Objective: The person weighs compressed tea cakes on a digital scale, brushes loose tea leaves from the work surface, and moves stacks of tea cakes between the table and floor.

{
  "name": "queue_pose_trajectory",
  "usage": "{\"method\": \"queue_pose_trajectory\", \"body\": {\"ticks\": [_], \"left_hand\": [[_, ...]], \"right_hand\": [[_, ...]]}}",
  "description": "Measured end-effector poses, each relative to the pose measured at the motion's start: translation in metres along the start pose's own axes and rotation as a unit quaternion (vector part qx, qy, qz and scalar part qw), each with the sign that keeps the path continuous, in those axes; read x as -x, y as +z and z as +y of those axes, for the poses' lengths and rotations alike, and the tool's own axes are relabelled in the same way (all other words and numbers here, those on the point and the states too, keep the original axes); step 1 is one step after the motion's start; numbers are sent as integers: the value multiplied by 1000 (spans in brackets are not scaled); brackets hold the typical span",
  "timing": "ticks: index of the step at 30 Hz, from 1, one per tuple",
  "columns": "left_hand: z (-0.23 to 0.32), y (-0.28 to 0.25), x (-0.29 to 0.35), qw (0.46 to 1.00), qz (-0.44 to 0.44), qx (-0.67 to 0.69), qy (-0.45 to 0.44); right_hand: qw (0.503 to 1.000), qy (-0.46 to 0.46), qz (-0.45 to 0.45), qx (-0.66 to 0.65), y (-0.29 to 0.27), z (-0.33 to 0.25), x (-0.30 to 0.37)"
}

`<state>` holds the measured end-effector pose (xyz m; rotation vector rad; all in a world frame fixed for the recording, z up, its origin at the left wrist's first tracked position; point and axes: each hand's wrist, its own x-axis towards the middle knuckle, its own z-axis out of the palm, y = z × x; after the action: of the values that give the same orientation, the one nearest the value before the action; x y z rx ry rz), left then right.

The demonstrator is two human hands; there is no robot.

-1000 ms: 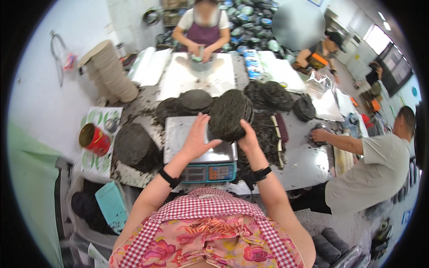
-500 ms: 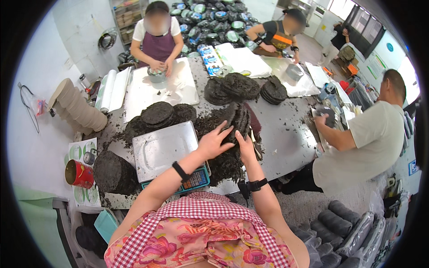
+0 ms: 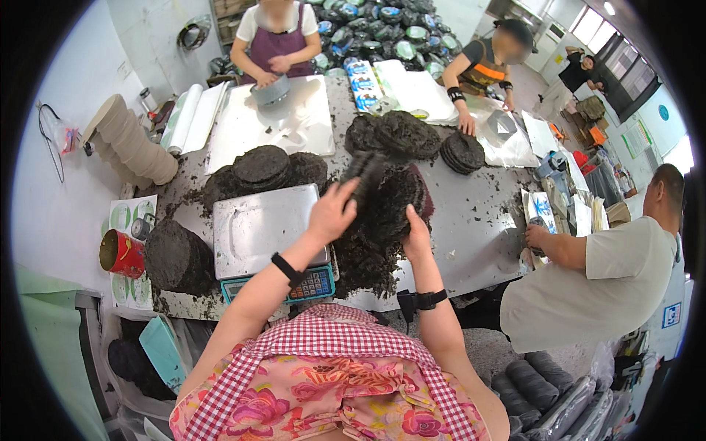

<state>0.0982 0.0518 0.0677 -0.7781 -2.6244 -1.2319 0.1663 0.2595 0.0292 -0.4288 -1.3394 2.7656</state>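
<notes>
My left hand [image 3: 334, 213] is closed on some thin, dark round cakes [image 3: 365, 175] that look like dried seaweed; they are tilted on edge and blurred by motion. My right hand [image 3: 417, 237] grips the right edge of a thicker stack of the same cakes [image 3: 393, 209], its thumb on top and its other fingers mostly hidden. Under and around this stack lies a heap of loose dark flakes [image 3: 364, 268]. Left of the heap stands a digital scale [image 3: 265, 228] with a bare metal pan and a teal keypad front.
More dark cakes [image 3: 261, 169] lie behind the scale, others [image 3: 406, 136] farther back. A tall dark stack [image 3: 176, 259] and a red can [image 3: 122, 253] stand at left. Across the table one person [image 3: 276, 51] handles a round metal mould [image 3: 271, 92]; another person [image 3: 592, 272] works at right.
My left hand has come away from my right, moving left and lifting some cakes off the stack. The stack in my right hand has tipped flatter. The view has shifted slightly.
</notes>
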Motion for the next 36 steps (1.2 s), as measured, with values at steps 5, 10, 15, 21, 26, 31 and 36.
{"method": "queue_pose_trajectory", "body": {"ticks": [5, 10, 15, 21, 26, 31, 36], "left_hand": [[20, 4, 15, 989, -3, 23, 144], [-25, -24, 30, 983, 159, 91, 17], [-161, -93, 112, 877, 190, 346, -273], [-197, -100, 159, 954, 189, 8, -232], [-147, -127, 140, 965, 236, 49, -100], [-103, -121, 90, 914, 66, 383, -114], [-83, -92, 62, 884, 50, 446, -131]], "right_hand": [[994, -31, 2, 102, 13, 19, -4], [984, -49, 24, 167, 24, 8, 9], [994, 7, 80, 76, -46, 3, 27], [980, 1, 196, -35, -103, 53, 39], [980, -5, 150, -129, -23, 47, 38], [993, 59, 60, -85, 28, 55, 26], [987, 105, -3, 125, 100, 53, 24]]}}
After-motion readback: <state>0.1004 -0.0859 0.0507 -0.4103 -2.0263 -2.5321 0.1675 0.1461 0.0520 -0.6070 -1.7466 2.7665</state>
